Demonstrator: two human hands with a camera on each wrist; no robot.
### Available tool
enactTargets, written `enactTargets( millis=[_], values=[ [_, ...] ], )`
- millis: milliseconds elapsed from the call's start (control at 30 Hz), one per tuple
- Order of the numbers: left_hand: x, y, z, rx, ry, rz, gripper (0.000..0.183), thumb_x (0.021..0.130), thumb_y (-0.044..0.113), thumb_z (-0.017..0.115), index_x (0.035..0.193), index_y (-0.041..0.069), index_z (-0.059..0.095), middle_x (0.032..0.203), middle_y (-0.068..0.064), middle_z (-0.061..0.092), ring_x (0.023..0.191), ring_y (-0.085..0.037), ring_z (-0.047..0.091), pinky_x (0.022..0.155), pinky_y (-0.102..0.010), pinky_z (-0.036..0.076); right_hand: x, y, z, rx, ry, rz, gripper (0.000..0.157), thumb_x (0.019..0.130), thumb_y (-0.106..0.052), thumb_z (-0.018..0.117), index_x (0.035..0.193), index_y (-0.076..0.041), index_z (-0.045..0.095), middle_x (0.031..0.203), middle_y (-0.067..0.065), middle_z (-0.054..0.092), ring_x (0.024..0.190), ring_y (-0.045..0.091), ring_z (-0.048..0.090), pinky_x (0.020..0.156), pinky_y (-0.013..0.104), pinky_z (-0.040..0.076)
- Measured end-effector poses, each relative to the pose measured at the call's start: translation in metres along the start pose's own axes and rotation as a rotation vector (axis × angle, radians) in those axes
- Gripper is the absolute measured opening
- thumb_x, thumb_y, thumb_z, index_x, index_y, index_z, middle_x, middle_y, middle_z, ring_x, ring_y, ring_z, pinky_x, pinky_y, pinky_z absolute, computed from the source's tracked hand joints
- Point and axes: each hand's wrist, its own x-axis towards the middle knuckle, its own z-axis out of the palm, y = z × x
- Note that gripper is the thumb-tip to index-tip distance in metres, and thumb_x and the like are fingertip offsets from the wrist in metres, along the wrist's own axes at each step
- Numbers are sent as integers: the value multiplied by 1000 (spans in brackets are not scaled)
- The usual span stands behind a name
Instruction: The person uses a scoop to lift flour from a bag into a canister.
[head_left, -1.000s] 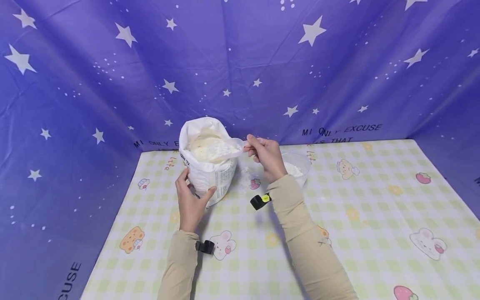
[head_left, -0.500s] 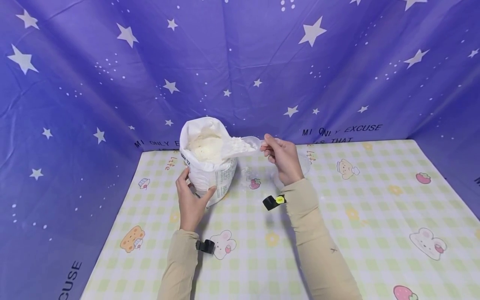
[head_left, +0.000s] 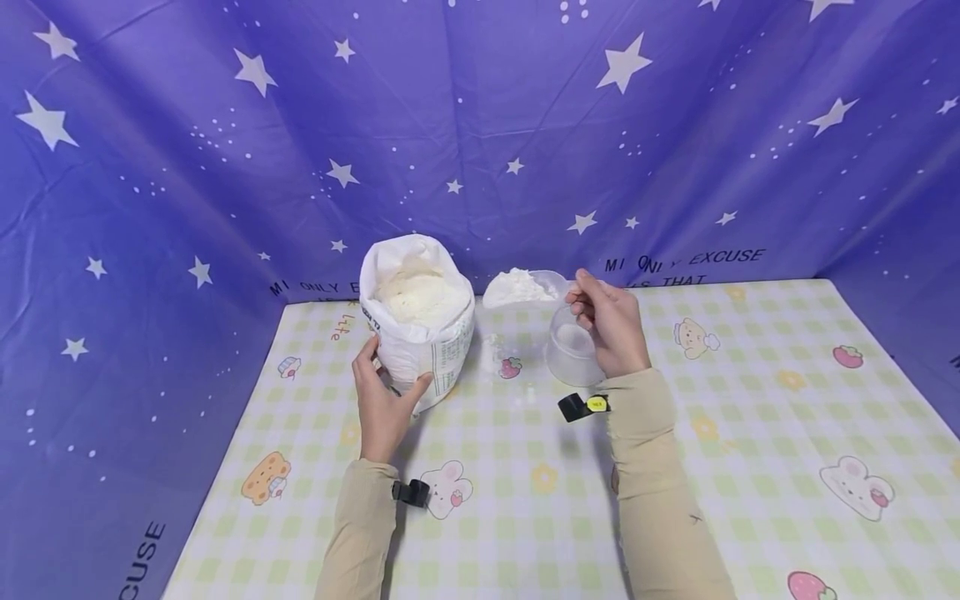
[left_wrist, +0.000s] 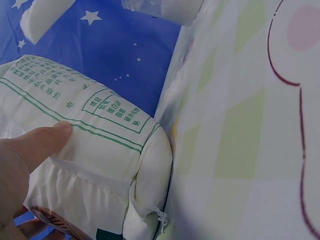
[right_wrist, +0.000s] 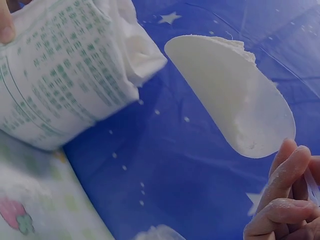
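Head view: left hand (head_left: pixel 384 398), at centre left of the frame, is wrapped around the lower front of an open white flour bag (head_left: pixel 420 321), thumb on one side and fingers on the other, the bag standing upright on a checked tablecloth (head_left: pixel 750 433). Right hand (head_left: pixel 611 327), at centre, pinches the handle of a clear plastic scoop (head_left: pixel 525 289) heaped with flour, held in the air to the right of the bag and apart from it, above and just left of a clear plastic cup (head_left: pixel 572 354) that stands on the cloth, partly hidden by the hand. Spilled flour (head_left: pixel 491 350) lies on the cloth between bag and cup; a starred blue backdrop (head_left: pixel 480 125) fills the upper frame. Left wrist view: thumb (left_wrist: pixel 42 145) at lower left presses the printed side of the flour bag (left_wrist: pixel 100 160), with the tablecloth (left_wrist: pixel 250 150) at right. Right wrist view: scoop (right_wrist: pixel 235 95) of flour occupies the upper right, floured fingers (right_wrist: pixel 280 200) curled on its handle at lower right, the flour bag (right_wrist: pixel 65 70) at upper left.
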Motion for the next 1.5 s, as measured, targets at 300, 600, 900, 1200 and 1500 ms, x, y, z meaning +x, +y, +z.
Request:
enactTargets(
  millis=[300,600,900,1200,1500],
  values=[
    [0,0,-1,1,-7,-9,95,79,15,85,151,6,25,152,-16,29,138,-27,37,114,-37,39,-7,-12,-26,43,60,-18,25,97,-23,66,78,-7,70,70,-2,64,59,6,50,43,11,35],
    [1,0,-1,-3,-3,-4,94,78,15,85,151,5,25,152,-16,29,139,-26,35,114,-37,39,-11,-18,-51,95,108,-39,26,95,-21,67,75,-5,71,68,0,64,57,6,51,43,12,35],
    [0,0,0,7,-2,-11,94,79,15,85,151,6,25,152,-15,29,139,-26,36,115,-38,39,-16,-21,-67,52,204,-66,26,95,-22,68,77,-3,69,67,1,64,57,7,52,42,13,35],
    [0,-3,0,9,5,12,94,78,14,85,151,6,26,151,-16,30,139,-26,36,114,-38,39,-18,-24,-76,-66,327,-124,29,93,-24,71,75,-2,71,64,0,65,54,7,52,42,13,39],
    [1,-4,1,5,4,14,94,78,14,85,151,5,25,151,-16,30,139,-26,36,114,-38,39,-21,-29,-78,-158,409,-173,29,90,-23,74,73,0,72,59,0,65,48,7,49,43,14,39]
  ],
)
